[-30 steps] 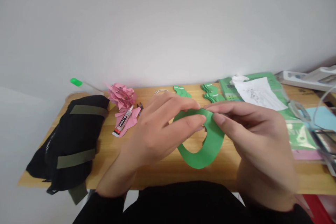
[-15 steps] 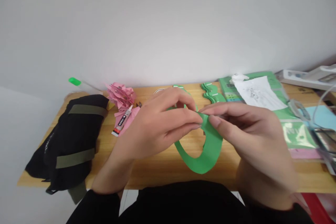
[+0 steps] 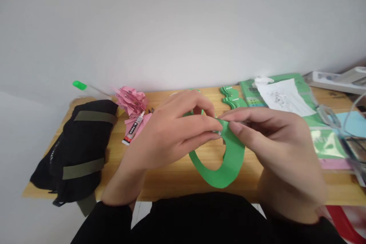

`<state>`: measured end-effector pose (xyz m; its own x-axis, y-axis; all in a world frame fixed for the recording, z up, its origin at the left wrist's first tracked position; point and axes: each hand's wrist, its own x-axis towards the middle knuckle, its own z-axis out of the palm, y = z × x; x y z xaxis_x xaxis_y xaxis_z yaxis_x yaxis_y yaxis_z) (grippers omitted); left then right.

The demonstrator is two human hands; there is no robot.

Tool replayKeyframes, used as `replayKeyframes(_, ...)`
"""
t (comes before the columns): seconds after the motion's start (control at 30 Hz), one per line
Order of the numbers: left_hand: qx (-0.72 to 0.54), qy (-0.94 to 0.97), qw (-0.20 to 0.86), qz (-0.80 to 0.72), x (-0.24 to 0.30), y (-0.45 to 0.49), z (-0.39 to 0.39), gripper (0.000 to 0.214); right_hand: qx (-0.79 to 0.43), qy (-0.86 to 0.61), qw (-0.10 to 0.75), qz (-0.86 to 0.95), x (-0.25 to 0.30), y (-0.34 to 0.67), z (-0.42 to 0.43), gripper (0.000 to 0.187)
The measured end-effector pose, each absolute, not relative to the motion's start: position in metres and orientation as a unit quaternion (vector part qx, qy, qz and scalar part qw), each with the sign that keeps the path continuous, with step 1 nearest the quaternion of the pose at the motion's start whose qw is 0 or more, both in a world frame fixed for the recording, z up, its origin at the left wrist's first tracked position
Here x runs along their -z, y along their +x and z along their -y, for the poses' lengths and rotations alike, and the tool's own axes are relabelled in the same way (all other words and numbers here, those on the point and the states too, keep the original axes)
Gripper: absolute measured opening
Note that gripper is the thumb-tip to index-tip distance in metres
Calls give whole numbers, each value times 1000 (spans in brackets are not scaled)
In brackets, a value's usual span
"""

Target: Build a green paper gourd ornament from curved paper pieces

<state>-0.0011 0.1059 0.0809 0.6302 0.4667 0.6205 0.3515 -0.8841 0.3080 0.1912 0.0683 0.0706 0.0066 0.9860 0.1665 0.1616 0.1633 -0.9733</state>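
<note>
Both hands meet over the middle of the wooden table (image 3: pixel 177 179), pinching the top of a green paper loop (image 3: pixel 225 167) between them. The left hand (image 3: pixel 168 137) closes thumb and fingers on the loop's upper end from the left, and the right hand (image 3: pixel 274 148) nips the same spot from the right, its thumb and forefinger pressed on the paper; the fingertips of the two hands nearly touch. The loop hangs down from this pinch toward the near edge of the table, curved like an open ring, and whether its lower edge rests on the wood cannot be told. To the left lies a black bag (image 3: pixel 77 148) with olive straps. Just beyond it, toward the far side, sit a crumpled pink paper flower (image 3: pixel 130 101) and a small glue tube (image 3: pixel 132 130) on a pink scrap. Far right of the hands are a stack of green cut-outs (image 3: pixel 232 97), a green packet (image 3: pixel 294 99) with a white sheet (image 3: pixel 283 97) on it, and a light blue sheet (image 3: pixel 353 122).
</note>
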Motion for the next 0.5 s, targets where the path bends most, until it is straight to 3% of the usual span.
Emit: replayKeyframes(0.5, -382, 890, 72, -240, -81, 0, -102, 12, -407, -508, 508, 564, -70, 195, -72, 7)
